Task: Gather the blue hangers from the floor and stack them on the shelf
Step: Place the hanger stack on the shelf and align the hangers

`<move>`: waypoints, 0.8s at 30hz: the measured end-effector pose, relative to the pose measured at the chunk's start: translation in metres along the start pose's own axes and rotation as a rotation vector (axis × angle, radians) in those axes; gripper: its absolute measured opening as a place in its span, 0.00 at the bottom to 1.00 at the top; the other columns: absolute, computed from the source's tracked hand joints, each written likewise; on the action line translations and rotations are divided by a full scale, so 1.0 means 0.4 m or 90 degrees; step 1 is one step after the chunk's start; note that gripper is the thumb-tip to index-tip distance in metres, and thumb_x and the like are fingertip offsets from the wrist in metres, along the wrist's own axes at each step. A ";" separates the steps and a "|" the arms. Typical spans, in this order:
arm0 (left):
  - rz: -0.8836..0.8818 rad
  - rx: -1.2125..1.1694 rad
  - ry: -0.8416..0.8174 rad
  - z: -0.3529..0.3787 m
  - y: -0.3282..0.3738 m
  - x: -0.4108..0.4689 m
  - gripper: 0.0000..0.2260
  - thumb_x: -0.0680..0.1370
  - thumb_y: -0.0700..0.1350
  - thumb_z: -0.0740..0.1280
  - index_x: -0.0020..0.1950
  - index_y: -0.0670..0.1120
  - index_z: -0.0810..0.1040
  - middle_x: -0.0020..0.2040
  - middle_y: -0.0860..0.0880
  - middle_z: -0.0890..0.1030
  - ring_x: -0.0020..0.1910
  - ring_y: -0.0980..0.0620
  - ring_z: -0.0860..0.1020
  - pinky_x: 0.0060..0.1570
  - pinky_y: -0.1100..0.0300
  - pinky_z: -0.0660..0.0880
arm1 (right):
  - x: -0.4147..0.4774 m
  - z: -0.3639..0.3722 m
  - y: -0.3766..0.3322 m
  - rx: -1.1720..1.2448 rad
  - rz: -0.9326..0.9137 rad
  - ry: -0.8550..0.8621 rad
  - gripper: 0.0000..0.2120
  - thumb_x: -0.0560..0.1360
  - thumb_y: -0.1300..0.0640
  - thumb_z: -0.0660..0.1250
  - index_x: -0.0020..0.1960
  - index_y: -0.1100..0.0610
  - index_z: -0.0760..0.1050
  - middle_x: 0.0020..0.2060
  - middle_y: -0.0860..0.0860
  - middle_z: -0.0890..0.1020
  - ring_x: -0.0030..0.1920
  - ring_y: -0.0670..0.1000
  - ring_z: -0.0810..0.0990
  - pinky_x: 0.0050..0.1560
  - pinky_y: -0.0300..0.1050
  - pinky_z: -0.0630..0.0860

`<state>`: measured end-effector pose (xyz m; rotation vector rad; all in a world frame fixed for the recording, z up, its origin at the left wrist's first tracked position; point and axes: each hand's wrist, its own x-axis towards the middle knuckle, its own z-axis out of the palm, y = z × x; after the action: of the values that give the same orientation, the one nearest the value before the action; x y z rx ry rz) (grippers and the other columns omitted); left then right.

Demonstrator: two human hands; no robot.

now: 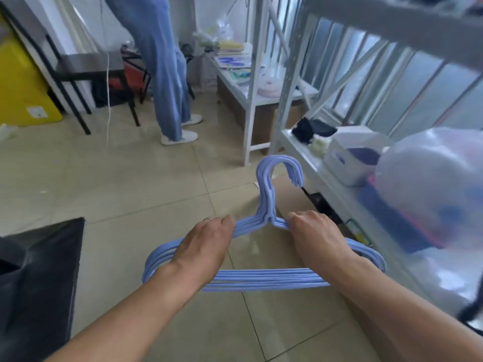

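A bundle of several blue hangers (264, 278) is held flat above the tiled floor, hooks pointing away from me. My left hand (206, 244) grips the left shoulder of the bundle. My right hand (313, 233) grips the right shoulder, close to the necks. The hooks (279, 168) line up together near the foot of the grey metal shelf (326, 176) on my right. The hanger ends curve out past both wrists.
The shelf's lower level holds a white box (350, 155), a black object (311, 129) and a large clear plastic bag (431, 184). A person in jeans (167, 74) stands ahead. A black bin (39, 270) sits at my left, a yellow cabinet (21, 82) far left.
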<state>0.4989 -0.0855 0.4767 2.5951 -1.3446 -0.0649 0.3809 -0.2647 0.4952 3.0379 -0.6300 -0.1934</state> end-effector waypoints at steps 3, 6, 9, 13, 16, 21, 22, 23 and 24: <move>0.030 0.021 0.004 -0.215 0.073 0.017 0.17 0.66 0.28 0.57 0.44 0.48 0.60 0.45 0.46 0.77 0.39 0.45 0.67 0.37 0.58 0.59 | -0.055 -0.216 0.024 0.011 0.042 0.014 0.08 0.75 0.60 0.63 0.39 0.55 0.65 0.38 0.55 0.80 0.42 0.61 0.79 0.35 0.48 0.67; 0.062 0.011 0.021 -0.428 0.141 0.025 0.16 0.69 0.28 0.55 0.46 0.48 0.62 0.46 0.45 0.78 0.45 0.40 0.75 0.40 0.55 0.64 | -0.126 -0.451 0.041 0.002 0.041 0.016 0.03 0.75 0.62 0.61 0.44 0.55 0.70 0.44 0.56 0.82 0.48 0.61 0.81 0.39 0.49 0.67; 0.095 0.005 0.039 -0.631 0.198 0.018 0.17 0.69 0.28 0.56 0.51 0.47 0.67 0.45 0.44 0.78 0.48 0.40 0.77 0.43 0.51 0.70 | -0.208 -0.671 0.056 0.006 0.067 0.036 0.10 0.74 0.64 0.61 0.52 0.58 0.77 0.46 0.57 0.83 0.50 0.62 0.82 0.44 0.51 0.75; 0.147 0.010 0.067 -0.880 0.284 -0.014 0.14 0.71 0.29 0.55 0.49 0.47 0.66 0.46 0.43 0.78 0.47 0.39 0.77 0.40 0.52 0.68 | -0.317 -0.906 0.060 0.037 0.087 0.068 0.11 0.71 0.67 0.62 0.51 0.58 0.76 0.46 0.58 0.82 0.47 0.62 0.82 0.41 0.50 0.75; 0.203 0.022 0.097 -1.011 0.330 -0.046 0.13 0.72 0.30 0.57 0.48 0.48 0.66 0.46 0.43 0.79 0.45 0.39 0.77 0.37 0.55 0.64 | -0.413 -1.039 0.055 0.031 0.104 0.118 0.10 0.73 0.67 0.63 0.51 0.59 0.78 0.43 0.58 0.81 0.47 0.62 0.82 0.40 0.49 0.74; 0.297 0.024 0.104 -1.129 0.412 -0.085 0.14 0.72 0.31 0.57 0.50 0.48 0.69 0.43 0.44 0.81 0.43 0.38 0.79 0.36 0.54 0.66 | -0.566 -1.158 0.053 0.040 0.162 0.158 0.11 0.74 0.67 0.62 0.53 0.57 0.78 0.44 0.58 0.81 0.47 0.62 0.81 0.42 0.50 0.75; 0.310 0.030 0.098 -1.140 0.433 -0.086 0.13 0.72 0.31 0.57 0.48 0.49 0.68 0.41 0.44 0.80 0.42 0.38 0.79 0.35 0.55 0.65 | -0.592 -1.170 0.062 0.042 0.177 0.160 0.11 0.75 0.67 0.63 0.53 0.57 0.78 0.42 0.58 0.79 0.46 0.62 0.81 0.41 0.49 0.74; 0.321 0.035 0.091 -1.148 0.455 -0.083 0.13 0.72 0.31 0.58 0.46 0.49 0.67 0.40 0.45 0.80 0.42 0.39 0.80 0.35 0.55 0.65 | -0.616 -1.175 0.075 0.047 0.190 0.160 0.10 0.75 0.67 0.63 0.53 0.57 0.78 0.39 0.57 0.77 0.46 0.62 0.81 0.39 0.49 0.72; 0.337 0.036 0.079 -1.151 0.481 -0.074 0.12 0.72 0.31 0.58 0.46 0.48 0.67 0.40 0.45 0.80 0.42 0.39 0.80 0.35 0.54 0.67 | -0.640 -1.179 0.092 0.054 0.202 0.158 0.10 0.75 0.67 0.62 0.51 0.57 0.78 0.36 0.55 0.73 0.45 0.62 0.80 0.38 0.48 0.70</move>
<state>0.3911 -0.0899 0.9650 2.1540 -1.9489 0.2158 0.1940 -0.1934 0.9943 2.9128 -1.1011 0.2216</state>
